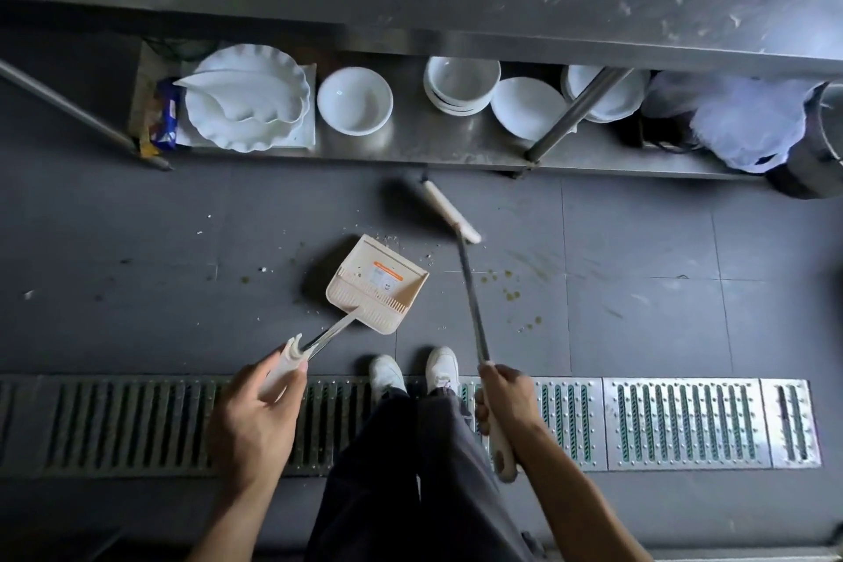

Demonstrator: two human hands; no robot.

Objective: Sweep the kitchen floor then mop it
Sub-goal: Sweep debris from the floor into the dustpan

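In the head view, our left hand [260, 415] curls round the pale grip of the dustpan [378, 283]; our right hand [504, 397] wraps tight round the broom [470, 287] handle. The pan lies low on the floor [638, 242], between the drain grate [684, 420] and the shelf [410, 146] front edge, its mouth facing away and rightward to the broom head. The broom's long axis runs from us toward the shelf. We judge it best to keep the pan's lip flat and draw the crumbs [429, 258] in with short strokes.
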